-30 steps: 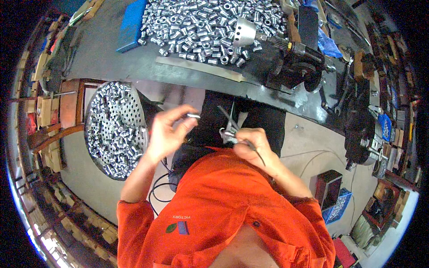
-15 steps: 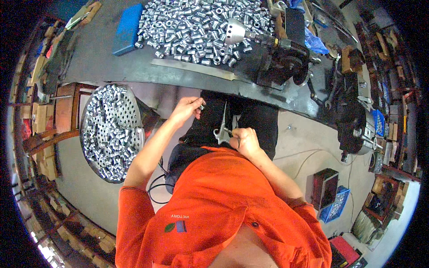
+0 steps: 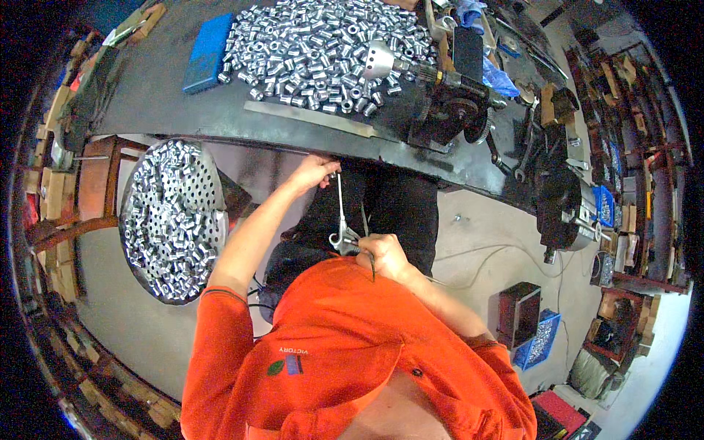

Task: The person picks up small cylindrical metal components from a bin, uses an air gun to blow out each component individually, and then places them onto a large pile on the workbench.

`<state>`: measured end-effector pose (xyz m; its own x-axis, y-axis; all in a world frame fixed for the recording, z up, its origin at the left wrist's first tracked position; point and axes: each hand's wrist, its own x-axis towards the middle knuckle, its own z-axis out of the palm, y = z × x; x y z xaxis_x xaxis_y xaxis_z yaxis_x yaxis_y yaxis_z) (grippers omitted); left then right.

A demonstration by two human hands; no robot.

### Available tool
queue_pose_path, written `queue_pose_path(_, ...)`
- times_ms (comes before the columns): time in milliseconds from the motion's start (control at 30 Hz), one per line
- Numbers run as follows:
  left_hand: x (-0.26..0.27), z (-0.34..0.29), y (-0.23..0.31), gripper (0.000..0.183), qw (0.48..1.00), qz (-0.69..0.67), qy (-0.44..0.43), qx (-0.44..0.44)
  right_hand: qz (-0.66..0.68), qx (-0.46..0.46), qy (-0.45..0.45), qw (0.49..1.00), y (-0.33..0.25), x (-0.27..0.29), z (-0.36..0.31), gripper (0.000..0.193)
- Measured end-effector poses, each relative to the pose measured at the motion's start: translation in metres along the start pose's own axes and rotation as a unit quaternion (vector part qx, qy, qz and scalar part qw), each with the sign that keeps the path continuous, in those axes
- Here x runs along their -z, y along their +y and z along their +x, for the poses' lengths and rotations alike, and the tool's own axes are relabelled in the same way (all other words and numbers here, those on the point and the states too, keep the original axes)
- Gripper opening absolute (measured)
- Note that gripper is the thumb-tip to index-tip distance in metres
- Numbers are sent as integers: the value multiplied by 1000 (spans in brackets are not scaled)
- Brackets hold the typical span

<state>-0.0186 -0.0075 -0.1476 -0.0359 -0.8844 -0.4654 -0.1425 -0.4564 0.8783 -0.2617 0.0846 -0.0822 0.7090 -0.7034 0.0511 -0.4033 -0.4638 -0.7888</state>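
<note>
My left hand (image 3: 312, 173) is closed, its fingertips pinching a small shiny metal fitting (image 3: 334, 174) just below the front edge of the bench. In front of my waist, my right hand (image 3: 385, 257) wraps round an air blow gun (image 3: 341, 235). The gun's thin, long nozzle points away from me, and its tip is at the fitting. A dark hose hangs beside my right fingers. Left of my left arm, a round perforated metal pan (image 3: 211, 189) holds many similar fittings. More of them lie in a big heap (image 3: 315, 55) on the bench.
The dark bench (image 3: 147, 103) carries a blue block (image 3: 208, 55), a flat metal strip (image 3: 308, 117), a geared machine with a chuck (image 3: 458, 110) and wrenches (image 3: 528, 150). A blue crate (image 3: 537, 339) stands on the floor at right, beside a dark box (image 3: 518, 315). Shelves line both sides.
The blow gun has moved left and its nozzle has come up to the fitting in my left hand. My right hand has shifted left and toward me. The whole view has shifted slightly.
</note>
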Motion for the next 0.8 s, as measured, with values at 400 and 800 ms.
queue_pose_path(400, -3, 8, 13, 22, 998, -10, 57, 17, 7, 19, 15, 1000, 1, 0, 0, 10)
queue_pose_path(800, -10, 6, 13, 21, 999, -20, 25, 18, 24, 11, 13, 1000, -3, 4, -3, 11)
